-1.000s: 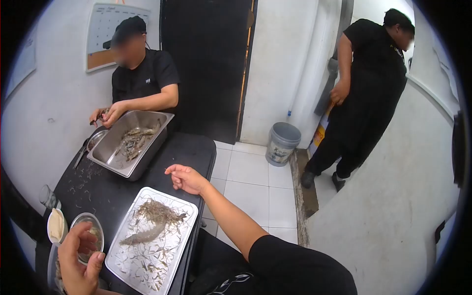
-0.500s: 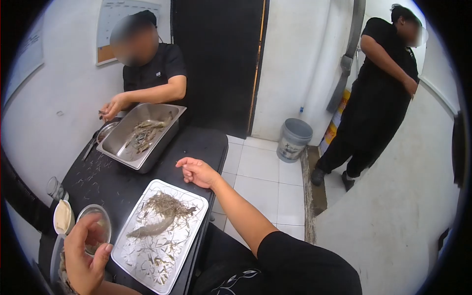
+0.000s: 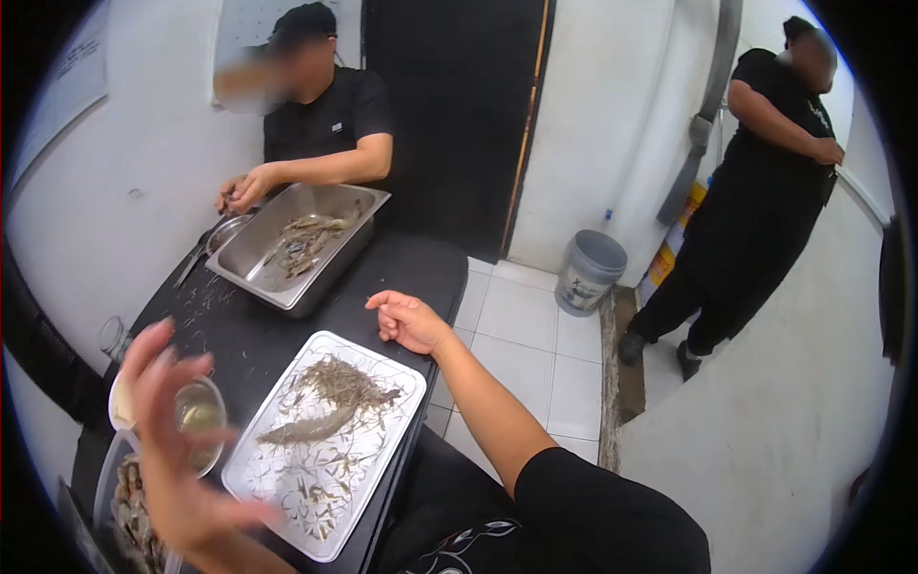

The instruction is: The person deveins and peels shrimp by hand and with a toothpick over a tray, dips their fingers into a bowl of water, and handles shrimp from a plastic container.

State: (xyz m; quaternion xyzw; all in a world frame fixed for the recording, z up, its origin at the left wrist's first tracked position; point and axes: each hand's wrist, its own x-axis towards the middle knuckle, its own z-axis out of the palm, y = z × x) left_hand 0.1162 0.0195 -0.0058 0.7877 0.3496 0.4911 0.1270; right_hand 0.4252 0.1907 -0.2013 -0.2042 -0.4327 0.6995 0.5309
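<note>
My left hand, blurred by motion, is raised with fingers spread and nothing in it, in front of a small round bowl. Just past the far right corner of the white tray, my right hand hovers with its fingers curled in; anything between thumb and fingertips is too small to make out. On the tray lie one greyish shrimp, a clump of thin shrimp legs and feelers and many scattered bits. A container of shrimp stands at lower left, partly behind my left hand.
Across the black table, a person holds something small over a deep metal pan of shrimp. A glass stands at the left edge. A grey bucket is on the floor; another person stands at right.
My left hand has risen and its fingers have spread wider, uncovering the shrimp container. The scene has shifted rightward in view. The standing person's arm has come up to the wall edge.
</note>
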